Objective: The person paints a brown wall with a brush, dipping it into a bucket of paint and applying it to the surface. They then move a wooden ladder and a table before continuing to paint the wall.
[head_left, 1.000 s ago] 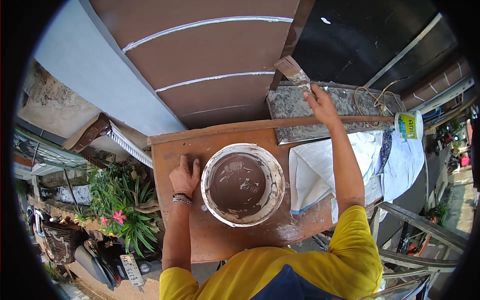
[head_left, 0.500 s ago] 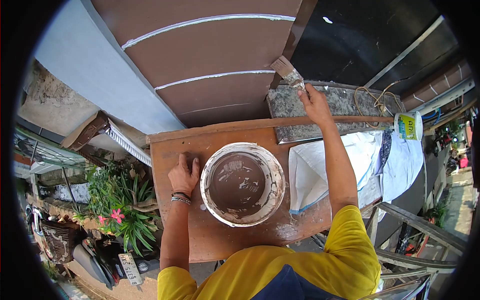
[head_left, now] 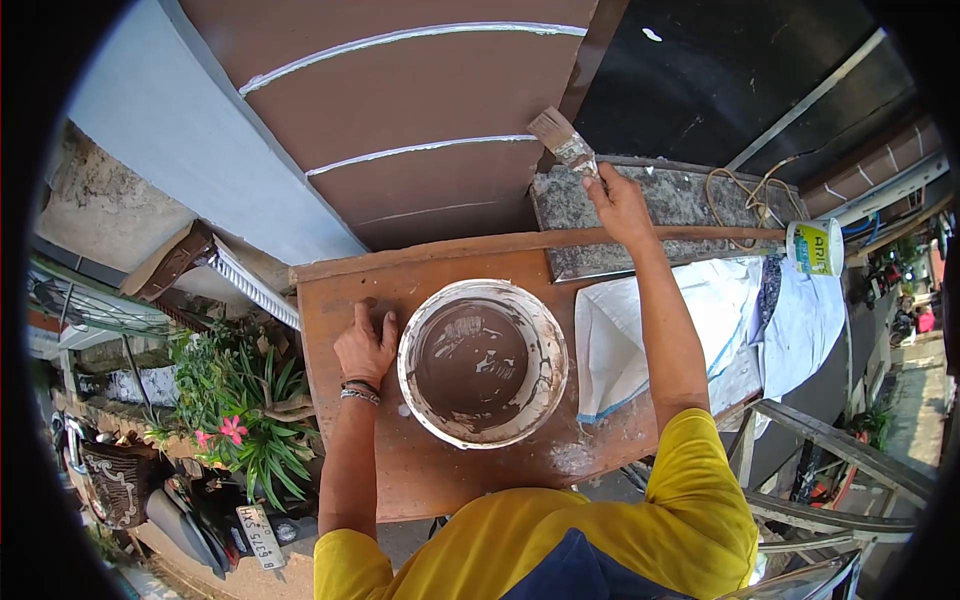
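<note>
Your right hand point(head_left: 624, 210) is closed round the brush point(head_left: 563, 142), bristles up by the far wall's point(head_left: 430, 95) white line point(head_left: 420, 151); a wobble could smear it, imo. Left hand point(head_left: 364, 348) looks empty, loosely curled on the table point(head_left: 345, 285) beside the bucket point(head_left: 549, 372); one careless nudge might slosh paint point(head_left: 450, 378).

Your brown wooden table point(head_left: 420, 485), pale-smeared near its front edge, carries the white bucket point(head_left: 551, 368) of brown paint point(head_left: 470, 368) before you, your left hand point(head_left: 364, 346) beside it, and a rumpled white sheet point(head_left: 618, 325) to the right.
</note>
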### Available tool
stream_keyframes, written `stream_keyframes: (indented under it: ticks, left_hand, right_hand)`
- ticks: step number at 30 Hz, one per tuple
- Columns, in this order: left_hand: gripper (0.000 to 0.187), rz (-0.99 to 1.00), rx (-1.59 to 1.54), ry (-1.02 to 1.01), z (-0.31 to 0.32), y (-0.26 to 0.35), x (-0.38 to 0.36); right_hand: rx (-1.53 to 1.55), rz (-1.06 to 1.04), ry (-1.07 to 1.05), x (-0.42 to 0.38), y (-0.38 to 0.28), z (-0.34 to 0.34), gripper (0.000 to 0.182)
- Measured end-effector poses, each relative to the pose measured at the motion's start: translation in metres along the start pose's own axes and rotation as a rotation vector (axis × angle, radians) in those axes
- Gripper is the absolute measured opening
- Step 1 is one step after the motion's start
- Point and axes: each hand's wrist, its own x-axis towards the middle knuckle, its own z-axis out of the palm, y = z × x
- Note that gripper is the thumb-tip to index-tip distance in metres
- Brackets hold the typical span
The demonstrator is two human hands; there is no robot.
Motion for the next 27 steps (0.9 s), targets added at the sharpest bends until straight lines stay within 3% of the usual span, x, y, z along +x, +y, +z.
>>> stream_keyframes:
  ticks: [2, 8, 14, 19, 25, 27]
  left_hand:
    - [0.035, 0.009, -0.026, 0.013, 0.000, -0.003, -0.001]
    - [0.035, -0.001, -0.043, 0.011, -0.001, 0.001, 0.000]
    - [0.037, 0.002, -0.052, 0.011, -0.001, -0.003, -0.001]
    - [0.039, -0.020, -0.021, -0.008, 0.001, -0.001, 0.000]
    - [0.041, -0.002, -0.022, -0.004, 0.002, -0.006, -0.001]
    - [0.042, 0.011, -0.022, -0.001, 0.001, -0.007, -0.001]
  right_hand:
    - [-0.040, -0.062, 0.014, 0.007, -0.005, 0.010, 0.025]
    - [0.001, 0.097, -0.032, 0.002, 0.007, -0.015, 0.026]
    - [-0.035, 0.014, -0.026, 0.008, -0.010, 0.001, 0.025]
    - [-0.023, 0.109, -0.021, 0.002, 0.011, -0.024, 0.023]
    - [-0.059, -0.039, 0.024, 0.007, -0.001, -0.003, 0.025]
    - [-0.012, 0.037, 0.025, 0.007, 0.010, -0.015, 0.025]
